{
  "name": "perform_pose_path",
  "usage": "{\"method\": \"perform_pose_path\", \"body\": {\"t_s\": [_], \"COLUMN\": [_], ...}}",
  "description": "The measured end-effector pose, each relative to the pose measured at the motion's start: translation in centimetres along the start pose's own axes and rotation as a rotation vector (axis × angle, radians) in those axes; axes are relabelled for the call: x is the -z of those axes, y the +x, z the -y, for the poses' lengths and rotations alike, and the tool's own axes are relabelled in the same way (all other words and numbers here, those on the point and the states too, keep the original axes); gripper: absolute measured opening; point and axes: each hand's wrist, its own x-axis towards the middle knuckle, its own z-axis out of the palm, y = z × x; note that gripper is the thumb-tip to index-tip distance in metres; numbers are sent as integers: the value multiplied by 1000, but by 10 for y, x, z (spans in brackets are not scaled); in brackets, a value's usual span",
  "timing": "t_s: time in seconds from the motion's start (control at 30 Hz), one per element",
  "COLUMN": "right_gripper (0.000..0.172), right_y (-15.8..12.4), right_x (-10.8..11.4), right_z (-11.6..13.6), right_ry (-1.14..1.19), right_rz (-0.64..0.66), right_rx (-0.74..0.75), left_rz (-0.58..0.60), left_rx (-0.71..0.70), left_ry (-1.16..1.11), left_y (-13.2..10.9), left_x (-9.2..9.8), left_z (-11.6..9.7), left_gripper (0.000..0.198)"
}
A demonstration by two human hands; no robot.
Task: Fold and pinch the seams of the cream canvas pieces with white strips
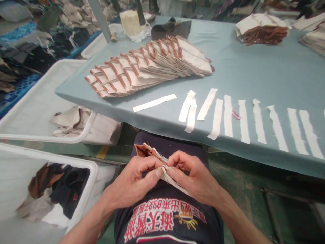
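Note:
Over my lap, a cream fabric piece with brown edging (pixel 175 182) is pinched between both hands. My left hand (pixel 142 176) grips it from the left, thumb and forefinger pressed together. From the right, my right hand (pixel 189 173) holds the same piece, its fingertips almost meeting the left ones. Its brown part (pixel 144 150) sticks out beyond my fingers toward the table. Just ahead, a fanned stack of cream pieces with brown edges (pixel 142 66) lies on the blue-green table (pixel 152 117). Whatever sits right under my fingertips is hidden.
Several white fabric strips (pixel 228 115) lie along the table's near edge, with a small pink object (pixel 236 114) among them. Another bundle of pieces (pixel 262 30) rests farther back. To the left stand white bins (pixel 91 127) holding fabric scraps, including a lower bin (pixel 92 169).

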Motion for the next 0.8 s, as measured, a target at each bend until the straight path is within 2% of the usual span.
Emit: {"method": "perform_pose_path", "body": {"t_s": [0.13, 0.27, 0.5, 0.6, 0.8], "right_gripper": [14, 6, 12, 13, 14], "right_y": [-6, -10, -9, -7, -2], "right_x": [4, 5, 4, 2, -7], "right_z": [5, 8, 12, 7, -4], "right_ry": [-184, -390, -602, -601, -337], "right_rz": [-54, -144, -158, -189, -233], "right_rx": [74, 162, 222, 213, 42], "left_rz": [9, -47, -22, -47, -160], "left_rx": [-8, 34, 64, 61, 73], "left_ry": [-23, -3, -26, -16, -120], "left_y": [5, 9, 13, 14, 12], "left_x": [-4, -7, -4, -5, -16], "left_z": [1, 3, 2, 1, 11], "left_gripper": [23, 20, 15, 19, 23]}}
